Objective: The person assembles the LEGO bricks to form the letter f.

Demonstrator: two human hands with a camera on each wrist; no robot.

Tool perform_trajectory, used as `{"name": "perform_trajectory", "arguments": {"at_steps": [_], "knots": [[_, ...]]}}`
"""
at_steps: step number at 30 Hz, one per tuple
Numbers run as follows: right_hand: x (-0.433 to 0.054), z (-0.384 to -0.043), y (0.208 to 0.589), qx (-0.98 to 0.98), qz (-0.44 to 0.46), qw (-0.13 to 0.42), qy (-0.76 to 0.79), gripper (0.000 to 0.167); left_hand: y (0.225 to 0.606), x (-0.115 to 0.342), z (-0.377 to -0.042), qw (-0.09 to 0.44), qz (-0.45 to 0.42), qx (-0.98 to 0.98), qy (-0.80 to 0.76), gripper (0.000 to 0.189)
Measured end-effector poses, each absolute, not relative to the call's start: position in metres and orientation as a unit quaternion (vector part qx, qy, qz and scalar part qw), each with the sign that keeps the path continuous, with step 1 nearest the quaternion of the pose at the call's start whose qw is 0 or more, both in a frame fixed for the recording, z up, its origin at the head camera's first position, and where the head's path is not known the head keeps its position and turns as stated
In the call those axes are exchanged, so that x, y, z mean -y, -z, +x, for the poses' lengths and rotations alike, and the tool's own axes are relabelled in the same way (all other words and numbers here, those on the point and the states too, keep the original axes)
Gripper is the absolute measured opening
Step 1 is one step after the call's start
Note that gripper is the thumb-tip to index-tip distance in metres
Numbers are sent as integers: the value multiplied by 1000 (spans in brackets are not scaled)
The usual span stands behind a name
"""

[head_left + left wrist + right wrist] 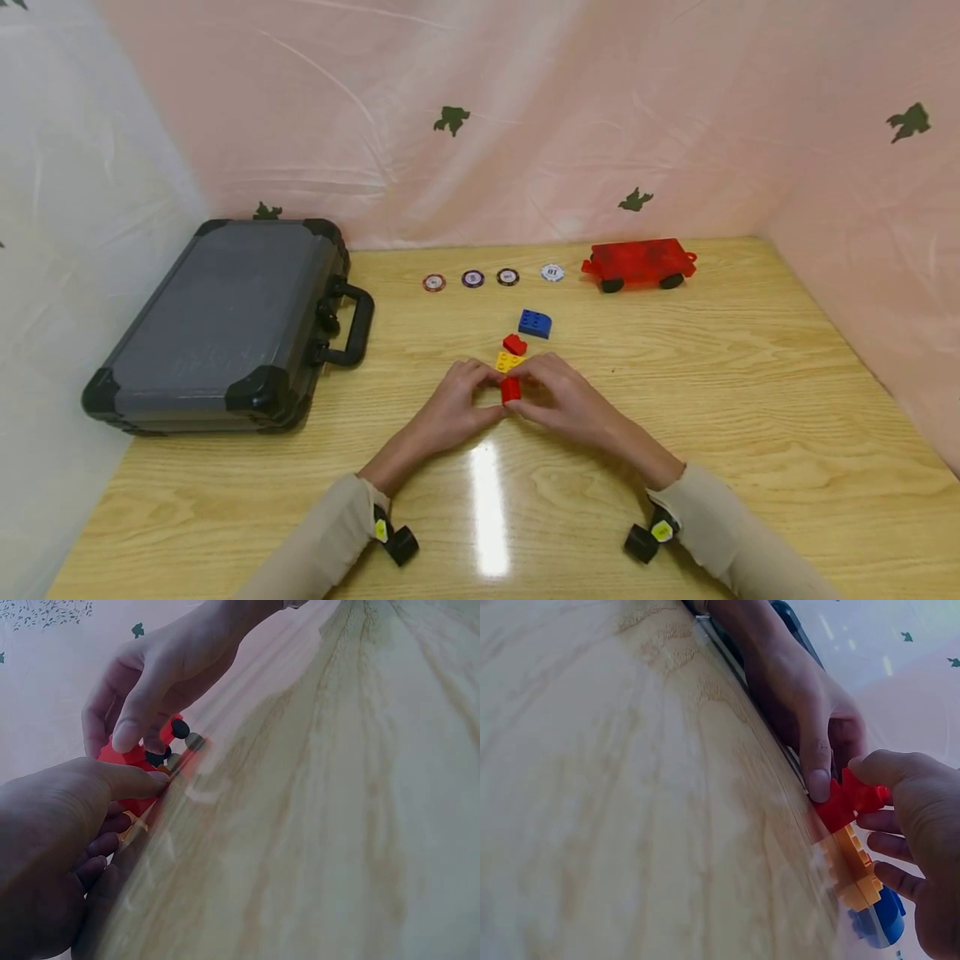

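Note:
Thumb and fingers of both hands meet around a red toy brick piece [511, 391] just above the table, at the middle of the head view. My left hand [456, 406] pinches its left side, my right hand [558, 396] its right side. From the right wrist, the red piece shows two parts: a lower block [835, 816] under the left thumb and a notched upper part [866, 796] between the right thumb and fingers. Directly beyond the hands lies a yellow studded brick [510, 362], partly covered by fingers. Past it are a small red brick [514, 344] and a blue brick [536, 323].
A grey case [225, 317] with a black handle [360, 325] stands at the left. Several poker chips [472, 278] lie in a row at the back. Right of them stands a red toy wagon [641, 263] on black wheels. A pink cloth [525, 167] hangs behind the table.

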State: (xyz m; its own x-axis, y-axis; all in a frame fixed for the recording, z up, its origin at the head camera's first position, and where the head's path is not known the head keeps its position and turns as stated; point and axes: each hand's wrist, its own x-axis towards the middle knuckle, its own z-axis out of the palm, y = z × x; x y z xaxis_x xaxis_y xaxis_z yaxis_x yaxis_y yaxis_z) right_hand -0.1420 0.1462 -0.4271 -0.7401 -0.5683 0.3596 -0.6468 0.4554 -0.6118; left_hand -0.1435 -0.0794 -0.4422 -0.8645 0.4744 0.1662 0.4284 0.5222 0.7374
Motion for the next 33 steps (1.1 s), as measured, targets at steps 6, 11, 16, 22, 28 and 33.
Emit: {"name": "perform_trajectory", "arguments": {"at_steps": [6, 11, 16, 22, 28, 33], "knots": [[-143, -141, 425, 853, 357, 56, -376, 32, 441, 79, -144, 31, 254, -873, -415, 36], [-142, -140, 424, 860, 355, 59, -361, 32, 441, 79, -144, 32, 252, -875, -413, 36], [-141, -139, 423, 864, 354, 66, -351, 33, 441, 78, -144, 30, 252, -875, -413, 35], [-141, -139, 425, 867, 346, 54, -354, 34, 442, 79, -143, 28, 255, -875, -412, 34], [-141, -140, 425, 866, 347, 56, -356, 35, 442, 79, -144, 31, 255, -874, -413, 36], [-141, -140, 425, 863, 350, 62, -358, 34, 441, 79, -144, 33, 256, -874, -412, 37]]}}
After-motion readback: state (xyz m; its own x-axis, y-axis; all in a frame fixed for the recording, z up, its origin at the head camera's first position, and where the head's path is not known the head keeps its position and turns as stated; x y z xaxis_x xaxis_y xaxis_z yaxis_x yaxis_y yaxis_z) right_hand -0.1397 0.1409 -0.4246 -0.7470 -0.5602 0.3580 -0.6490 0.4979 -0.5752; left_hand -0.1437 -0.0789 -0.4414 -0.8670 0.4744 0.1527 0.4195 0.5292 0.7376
